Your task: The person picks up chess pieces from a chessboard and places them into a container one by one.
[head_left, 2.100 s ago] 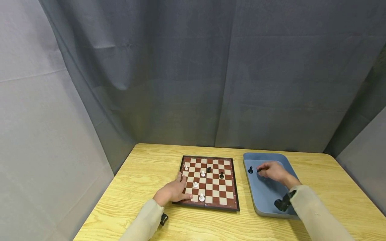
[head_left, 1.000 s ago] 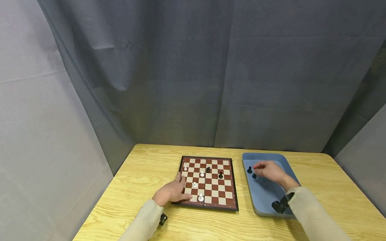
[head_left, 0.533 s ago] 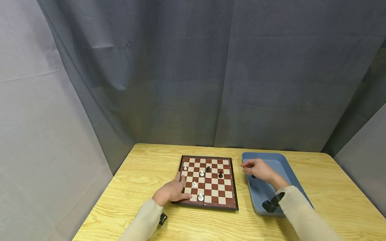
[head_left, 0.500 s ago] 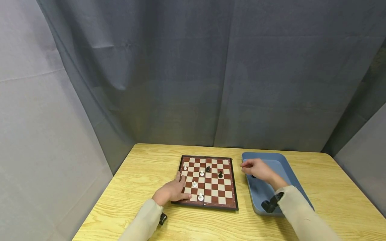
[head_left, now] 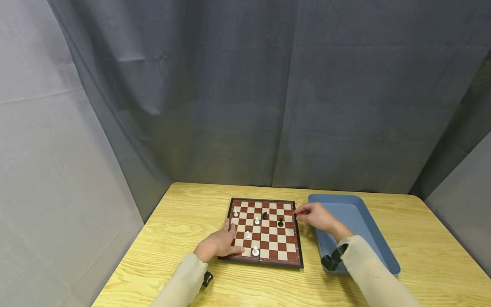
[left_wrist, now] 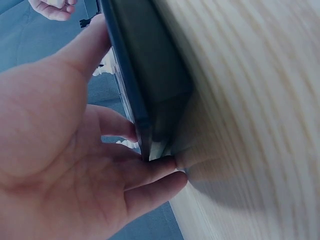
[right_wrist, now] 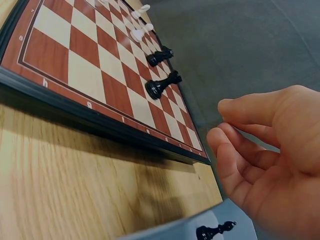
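Left hand (head_left: 219,244), fingers apart, likely steadies square red-and-cream plastic-looking chessboard (head_left: 284,249) at near-left corner | right hand (head_left: 316,216) by board's right edge, fingertips nearly together, grip unclear | shallow blue tray (head_left: 350,213) right of board, probably for reach

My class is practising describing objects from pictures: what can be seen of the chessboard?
The chessboard is a squarish board checkered in red-brown and cream, with a lettered red-brown border and a black frame. It looks smooth, perhaps plastic. A central seam runs from near to far edge. It lies opened flat on the wooden table, left of the blue tray. Four white pieces and two black pieces are on it; the left hand touches its near left corner.
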`<state>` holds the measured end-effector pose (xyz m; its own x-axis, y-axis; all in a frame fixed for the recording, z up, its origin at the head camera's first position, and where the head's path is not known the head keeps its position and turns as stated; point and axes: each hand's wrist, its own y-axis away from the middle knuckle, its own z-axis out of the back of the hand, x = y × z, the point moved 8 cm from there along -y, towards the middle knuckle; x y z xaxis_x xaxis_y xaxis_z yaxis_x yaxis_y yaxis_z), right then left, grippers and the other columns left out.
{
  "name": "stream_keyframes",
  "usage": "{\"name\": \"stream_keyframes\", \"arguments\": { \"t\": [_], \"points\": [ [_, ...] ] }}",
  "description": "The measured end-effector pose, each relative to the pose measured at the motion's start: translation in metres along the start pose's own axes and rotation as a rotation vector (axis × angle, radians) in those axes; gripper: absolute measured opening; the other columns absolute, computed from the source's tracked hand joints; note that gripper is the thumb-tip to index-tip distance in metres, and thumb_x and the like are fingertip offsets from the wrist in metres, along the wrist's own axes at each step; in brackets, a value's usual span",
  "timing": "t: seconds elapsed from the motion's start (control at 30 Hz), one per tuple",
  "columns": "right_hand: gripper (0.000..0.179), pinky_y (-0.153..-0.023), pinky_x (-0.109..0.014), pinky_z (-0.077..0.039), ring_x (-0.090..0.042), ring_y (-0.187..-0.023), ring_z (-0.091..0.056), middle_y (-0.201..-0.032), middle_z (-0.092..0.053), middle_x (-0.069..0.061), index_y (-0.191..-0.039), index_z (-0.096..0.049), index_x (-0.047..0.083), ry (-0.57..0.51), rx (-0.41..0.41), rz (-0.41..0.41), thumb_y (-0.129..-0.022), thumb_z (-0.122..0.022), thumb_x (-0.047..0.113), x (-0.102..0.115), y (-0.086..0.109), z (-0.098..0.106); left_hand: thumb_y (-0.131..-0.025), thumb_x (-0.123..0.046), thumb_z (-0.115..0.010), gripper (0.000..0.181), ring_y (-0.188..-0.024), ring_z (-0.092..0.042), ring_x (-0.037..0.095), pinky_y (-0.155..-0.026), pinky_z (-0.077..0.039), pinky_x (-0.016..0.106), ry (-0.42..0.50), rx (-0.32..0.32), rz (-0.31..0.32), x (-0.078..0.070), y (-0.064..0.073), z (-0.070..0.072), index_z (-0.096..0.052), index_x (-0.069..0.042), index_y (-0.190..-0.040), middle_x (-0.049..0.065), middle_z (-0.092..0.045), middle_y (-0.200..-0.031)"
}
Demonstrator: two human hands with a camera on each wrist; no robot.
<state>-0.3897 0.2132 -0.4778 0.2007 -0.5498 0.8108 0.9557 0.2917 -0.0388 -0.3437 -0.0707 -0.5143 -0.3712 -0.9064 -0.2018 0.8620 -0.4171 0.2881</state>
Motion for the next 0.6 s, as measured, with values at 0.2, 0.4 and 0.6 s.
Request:
{"name": "stream_keyframes", "arguments": {
  "t": [0.2, 0.4, 0.6],
  "points": [
    [0.027, -0.072, -0.042, -0.050, -0.021, -0.082, -0.062, -0.096, -0.065, -0.009, -0.113, -0.065, -0.006, 0.014, 0.004, -0.003, -0.089, -0.065, 0.007, -0.002, -0.004, -0.010, -0.088, -0.061, -0.052, 0.093, -0.110, -0.057, 0.032, -0.066, -0.047, 0.031, -0.003, -0.004, -0.001, 0.001, -0.001, -0.001, -0.022, 0.002, -0.149, 0.026, -0.007, -0.154],
    [0.026, -0.068, -0.036, -0.050, -0.019, -0.081, -0.061, -0.097, -0.065, -0.010, -0.111, -0.065, -0.005, 0.049, -0.009, -0.005, -0.089, -0.066, 0.008, 0.001, -0.007, -0.017, -0.088, -0.061, -0.052, 0.093, -0.110, -0.057, 0.032, -0.065, -0.047, 0.031, 0.003, -0.005, 0.000, 0.001, -0.003, -0.002, -0.022, 0.002, -0.149, 0.026, -0.007, -0.154],
    [0.027, -0.072, -0.037, -0.050, -0.022, -0.086, -0.060, -0.104, -0.063, -0.015, -0.114, -0.064, -0.005, 0.028, -0.003, -0.032, -0.090, -0.064, 0.007, -0.002, -0.009, -0.027, -0.088, -0.061, -0.052, 0.093, -0.110, -0.057, 0.032, -0.065, -0.047, 0.031, 0.006, -0.006, -0.003, -0.001, -0.001, 0.000, -0.022, 0.003, -0.149, 0.026, -0.006, -0.154]
  ]
}}
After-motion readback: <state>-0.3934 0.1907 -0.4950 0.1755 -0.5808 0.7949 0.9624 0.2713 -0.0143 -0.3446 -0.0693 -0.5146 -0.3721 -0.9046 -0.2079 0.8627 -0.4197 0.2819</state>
